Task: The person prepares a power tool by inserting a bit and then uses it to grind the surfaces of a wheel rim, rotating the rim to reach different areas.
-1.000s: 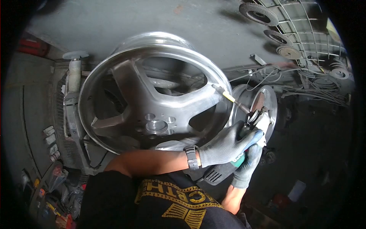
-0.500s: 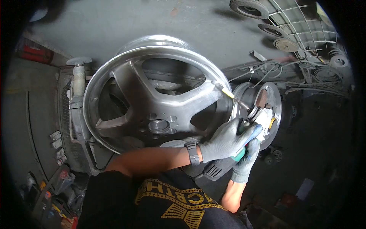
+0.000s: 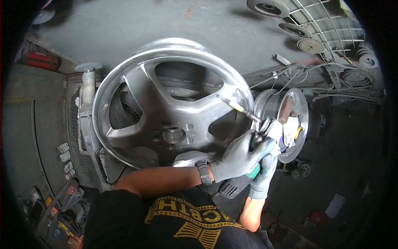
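Observation:
A large silver alloy wheel rim (image 3: 166, 108) with broad spokes stands in front of me, its face towards me. Both my hands, in grey gloves, are closed around a green-and-black die grinder (image 3: 234, 186). My left hand (image 3: 235, 159), with a dark watch at the wrist, wraps its front part. Lower on the body, my right hand (image 3: 263, 177) grips it from the right. The grinder's long spindle (image 3: 248, 114) reaches up and left to the right-hand spoke, where its blurred tip is at or close to the metal. Fingers partly hide the grinder's body.
A second, smaller rim (image 3: 296, 149) sits behind on the right, with a brown block (image 3: 285, 110) and a white cloth or paper in it. Abrasive discs (image 3: 311, 45) hang by a wire rack. Coiled cables (image 3: 356, 79) lie at right. A metal stand (image 3: 86, 124) is left of the wheel.
Both hands and the grinder have shifted left, and the tip has moved inward along the spoke. Both hands have kept their grip. The whole view has shifted slightly.

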Demonstrator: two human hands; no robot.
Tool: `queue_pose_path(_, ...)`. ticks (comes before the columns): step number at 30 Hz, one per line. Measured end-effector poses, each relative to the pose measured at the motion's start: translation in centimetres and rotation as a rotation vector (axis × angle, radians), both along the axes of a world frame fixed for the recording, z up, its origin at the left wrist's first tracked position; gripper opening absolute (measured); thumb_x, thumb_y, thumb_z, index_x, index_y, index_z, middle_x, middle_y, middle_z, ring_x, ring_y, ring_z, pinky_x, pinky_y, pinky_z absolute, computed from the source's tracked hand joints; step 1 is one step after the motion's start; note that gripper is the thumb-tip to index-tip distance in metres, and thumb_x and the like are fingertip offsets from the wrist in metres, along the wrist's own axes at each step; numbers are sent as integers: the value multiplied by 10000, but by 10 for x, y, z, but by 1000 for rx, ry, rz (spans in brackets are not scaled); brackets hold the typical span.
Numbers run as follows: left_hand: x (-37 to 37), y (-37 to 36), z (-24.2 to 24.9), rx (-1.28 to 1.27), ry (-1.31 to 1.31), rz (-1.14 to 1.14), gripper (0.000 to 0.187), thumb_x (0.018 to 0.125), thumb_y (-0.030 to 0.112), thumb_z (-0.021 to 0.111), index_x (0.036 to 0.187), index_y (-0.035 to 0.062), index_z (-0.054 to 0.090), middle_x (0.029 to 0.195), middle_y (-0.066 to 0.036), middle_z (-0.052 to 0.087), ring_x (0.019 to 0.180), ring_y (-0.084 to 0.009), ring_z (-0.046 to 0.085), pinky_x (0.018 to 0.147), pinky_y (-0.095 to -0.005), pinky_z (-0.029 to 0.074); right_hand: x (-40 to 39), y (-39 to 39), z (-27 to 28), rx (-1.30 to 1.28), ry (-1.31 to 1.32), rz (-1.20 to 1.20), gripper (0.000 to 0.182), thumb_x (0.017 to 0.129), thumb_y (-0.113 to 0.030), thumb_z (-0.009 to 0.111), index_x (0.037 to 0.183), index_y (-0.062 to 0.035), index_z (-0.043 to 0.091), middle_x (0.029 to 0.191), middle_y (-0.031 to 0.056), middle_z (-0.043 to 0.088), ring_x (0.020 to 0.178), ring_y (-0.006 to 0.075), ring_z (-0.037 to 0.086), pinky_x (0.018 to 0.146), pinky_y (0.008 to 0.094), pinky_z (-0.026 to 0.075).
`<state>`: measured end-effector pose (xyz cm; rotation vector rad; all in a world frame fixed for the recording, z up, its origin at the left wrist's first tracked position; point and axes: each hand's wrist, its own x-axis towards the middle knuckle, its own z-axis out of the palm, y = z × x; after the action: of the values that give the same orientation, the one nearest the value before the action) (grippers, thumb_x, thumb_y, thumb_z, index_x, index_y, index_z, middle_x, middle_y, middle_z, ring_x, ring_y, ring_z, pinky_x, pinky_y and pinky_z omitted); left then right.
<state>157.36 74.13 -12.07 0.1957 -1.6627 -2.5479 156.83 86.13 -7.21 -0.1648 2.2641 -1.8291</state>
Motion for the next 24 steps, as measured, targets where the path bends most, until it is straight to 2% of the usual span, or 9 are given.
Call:
queue_pose_path(2, -13, -4, 0, 37, 25, -42, 331, 1009, 237, 606, 1175, -48, 582, 932, -194, 691, 896, -294, 704, 793, -395, 521, -5, 1, 4, 58, 13, -73, 648, 967, -456, 623, 1414, -1, 508, 1304, 78, 602, 1168, 181, 580, 1028, 339, 451)
queue_pose_path(4, -25, -11, -1, 61, 16, -230, 350, 1018, 252, 599, 1187, -55, 582, 949, -193, 703, 934, -270, 713, 806, -387, 525, -5, -15, 10, -17, 67, -96, 608, 988, -426, 611, 1412, 0, 517, 1298, 80, 610, 1179, 183, 581, 1024, 335, 453)
queue_pose_path(6, -23, -18, 2, 74, 26, -253, 372, 1034, 262, 581, 1236, -50, 568, 1023, -172, 705, 984, -247, 699, 844, -370, 522, -4, -29, 19, 1, 51, -232, 675, 888, -325, 723, 1408, 30, 479, 1262, 87, 613, 1136, 161, 590, 996, 320, 465)
queue_pose_path(8, -14, -19, -1, 323, 99, -221, 395, 1052, 265, 543, 1303, -40, 540, 1130, -162, 683, 1065, -232, 664, 909, -358, 504, 0, -28, 19, 12, 63, -193, 730, 863, -274, 737, 1454, 25, 430, 1290, 97, 593, 1160, 170, 581, 1013, 328, 459)
queue_pose_path(9, -7, -23, -6, 290, 123, -244, 423, 1068, 272, 506, 1360, -34, 506, 1240, -177, 634, 1145, -230, 612, 976, -368, 472, 4, -28, 19, 25, 32, -171, 771, 845, -256, 751, 1474, 22, 403, 1303, 103, 583, 1170, 175, 577, 1023, 333, 455)
queue_pose_path(11, 6, -27, -8, 292, 157, -194, 430, 1072, 275, 494, 1367, -37, 500, 1255, -187, 622, 1161, -235, 602, 993, -375, 461, 13, -36, 22, 39, -22, -182, 853, 798, -194, 768, 1507, 29, 348, 1317, 122, 568, 1184, 191, 572, 1050, 349, 447)
queue_pose_path(16, 10, -31, -9, 352, 156, -179, 440, 1084, 292, 468, 1373, -37, 497, 1273, -188, 604, 1172, -229, 584, 1020, -367, 443, 17, -53, 32, 107, -27, -158, 825, 797, -139, 734, 1502, 36, 345, 1314, 128, 568, 1175, 190, 577, 1016, 338, 474)
queue_pose_path(21, -12, -41, -4, 487, 112, -382, 426, 1076, 360, 506, 1293, -1, 565, 1158, -101, 648, 1082, -152, 583, 935, -325, 466, 13, -60, 30, 119, 61, -253, 797, 817, -143, 732, 1498, 27, 355, 1318, 120, 557, 1171, 179, 568, 1015, 333, 470)
queue_pose_path(24, -6, -44, -17, 401, 142, -408, 436, 1081, 342, 493, 1333, -10, 544, 1203, -127, 635, 1123, -171, 579, 974, -339, 458, 19, -61, 25, 131, 100, -232, 809, 808, -136, 741, 1500, 23, 353, 1322, 119, 553, 1174, 182, 563, 1022, 337, 465)
